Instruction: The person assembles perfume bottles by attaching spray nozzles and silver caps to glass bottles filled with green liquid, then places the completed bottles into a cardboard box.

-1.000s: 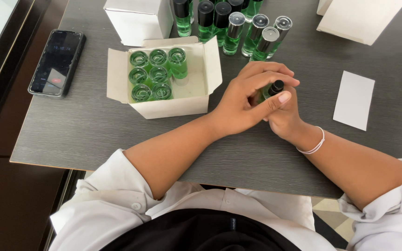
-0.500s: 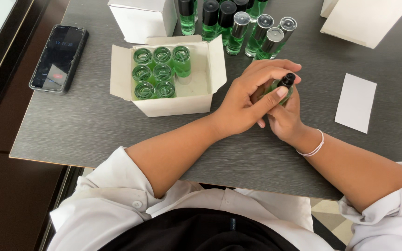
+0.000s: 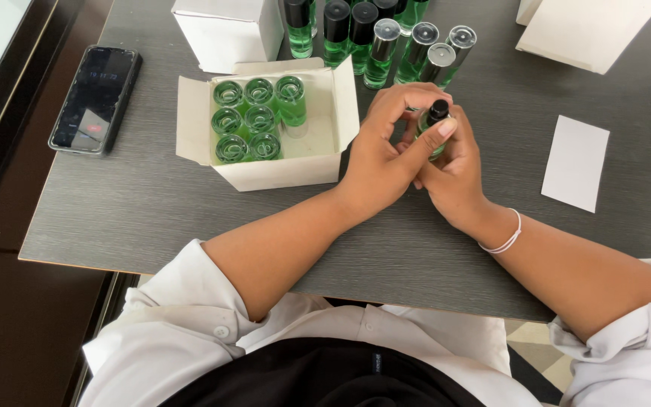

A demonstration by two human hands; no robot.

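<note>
- Just right of the open white box point(image 3: 280, 169), the left hand point(image 3: 386, 151) and right hand point(image 3: 453, 169) meet around a small green bottle point(image 3: 432, 124) with a black cap, both in a closed grip on it; the left thumb presses by the cap.
- The bottle stands above the grey worktop point(image 3: 129, 218), near a row of capped green bottles point(image 3: 386, 38) behind it.
- The box holds seven green bottles point(image 3: 254, 120) packed to its left; its right part is bare.
- A white card point(image 3: 576, 162) lies well right of the hands, with open worktop between.
- A black phone point(image 3: 96, 98) rests close to the worktop's left edge.
- Bare worktop runs from the box to the near edge.
</note>
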